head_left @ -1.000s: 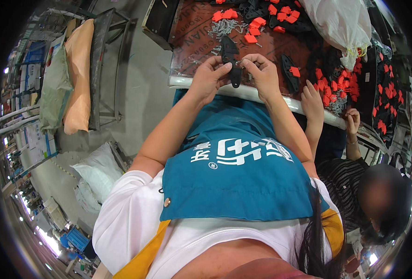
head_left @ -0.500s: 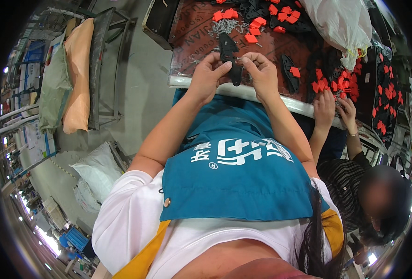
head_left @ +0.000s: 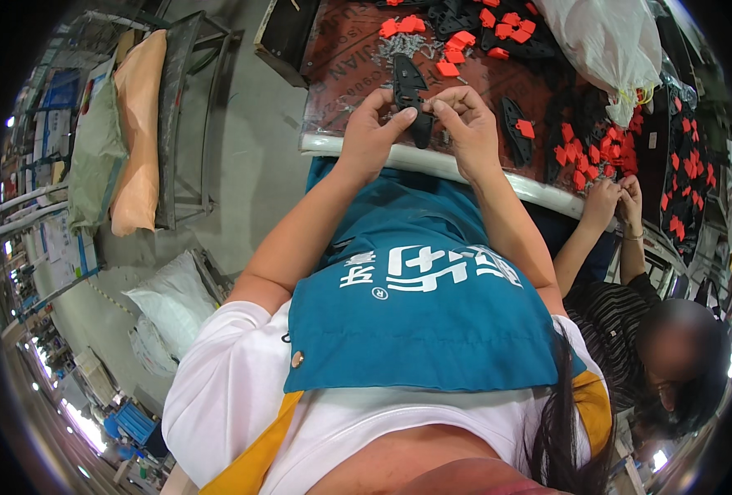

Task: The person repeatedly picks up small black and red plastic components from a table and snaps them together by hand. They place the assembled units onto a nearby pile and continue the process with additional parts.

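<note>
A long black plastic part (head_left: 409, 79) with holes and notches stands out between my two hands over the table's near edge. My left hand (head_left: 374, 132) is closed on its left side, thumb lying across the front. At the right side of the same part, the thumb and forefinger of my right hand (head_left: 467, 130) are pinched together. Whatever small thing sits in that pinch is too small to make out. Beyond the part lie a heap of grey screws (head_left: 399, 48) and several red plastic pieces (head_left: 448, 64).
A similar black part with a red piece (head_left: 524, 129) lies to the right on the brown table (head_left: 333, 99). A white plastic bag (head_left: 601, 49) stands at the far right. A co-worker's hands (head_left: 613, 198) are close together beside a red heap (head_left: 580, 157).
The black part has shifted slightly and turned a little in my left hand. My right hand remains beside it. The co-worker's hands have moved right and come together.
</note>
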The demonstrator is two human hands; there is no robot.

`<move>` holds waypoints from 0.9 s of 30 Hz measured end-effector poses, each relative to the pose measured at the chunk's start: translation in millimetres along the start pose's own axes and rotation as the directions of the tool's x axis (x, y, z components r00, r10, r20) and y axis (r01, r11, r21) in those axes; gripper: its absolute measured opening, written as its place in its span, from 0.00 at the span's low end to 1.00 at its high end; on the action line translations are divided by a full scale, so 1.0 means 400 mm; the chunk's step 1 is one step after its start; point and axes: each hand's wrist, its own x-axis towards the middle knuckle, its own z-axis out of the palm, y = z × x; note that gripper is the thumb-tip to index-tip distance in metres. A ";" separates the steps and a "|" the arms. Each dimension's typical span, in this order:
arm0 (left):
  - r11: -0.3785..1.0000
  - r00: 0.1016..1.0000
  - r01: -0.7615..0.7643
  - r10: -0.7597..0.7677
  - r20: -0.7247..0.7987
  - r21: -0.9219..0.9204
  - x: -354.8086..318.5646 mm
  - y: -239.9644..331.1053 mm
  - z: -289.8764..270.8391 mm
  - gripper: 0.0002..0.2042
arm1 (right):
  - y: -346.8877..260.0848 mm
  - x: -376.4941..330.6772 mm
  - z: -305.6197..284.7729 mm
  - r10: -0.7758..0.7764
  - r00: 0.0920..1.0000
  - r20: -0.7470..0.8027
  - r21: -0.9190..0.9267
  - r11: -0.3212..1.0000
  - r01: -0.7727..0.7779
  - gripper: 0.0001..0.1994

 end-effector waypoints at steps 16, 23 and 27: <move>0.984 1.000 0.013 -0.010 -0.015 0.177 0.005 -0.041 -0.036 0.11 | 0.059 0.035 -0.018 -0.110 0.992 0.062 -0.635 0.763 0.124 0.09; 0.966 0.959 0.155 -0.198 -0.202 -0.209 0.033 -0.025 -0.049 0.07 | 0.098 0.241 -0.145 -0.380 0.834 0.399 -0.907 -0.034 0.419 0.13; 0.966 0.960 0.155 -0.197 -0.200 -0.207 0.032 -0.017 -0.058 0.07 | 0.140 0.269 -0.157 -0.254 0.899 0.357 -0.931 -0.176 0.320 0.17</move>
